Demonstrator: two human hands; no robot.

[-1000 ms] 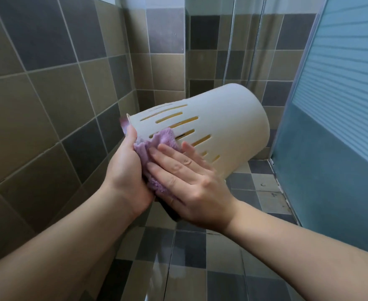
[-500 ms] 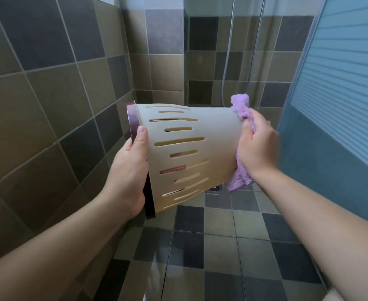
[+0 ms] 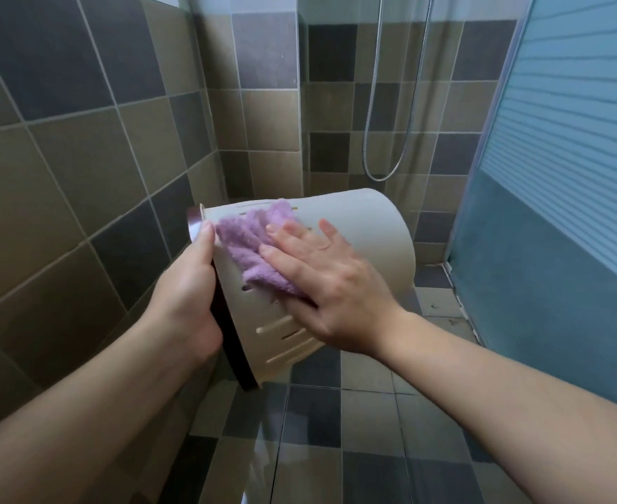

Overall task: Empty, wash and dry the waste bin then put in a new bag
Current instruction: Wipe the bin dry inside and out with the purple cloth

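A cream plastic waste bin with slotted sides and a dark brown rim is held on its side in the air, base pointing away from me. My left hand grips the rim at the bin's open end. My right hand lies flat on the bin's side wall with fingers spread, pressing a purple fluffy cloth against it near the rim. Part of the cloth is hidden under my palm. The bin's inside is not visible.
I stand in a tiled shower corner. A tiled wall is close on the left. A blue frosted glass door stands on the right. A metal shower hose hangs on the back wall. The tiled floor looks wet.
My right hand has carried the cloth from the bin's base back along the side wall to the rim end. The bin has tilted, its base now higher and further away.
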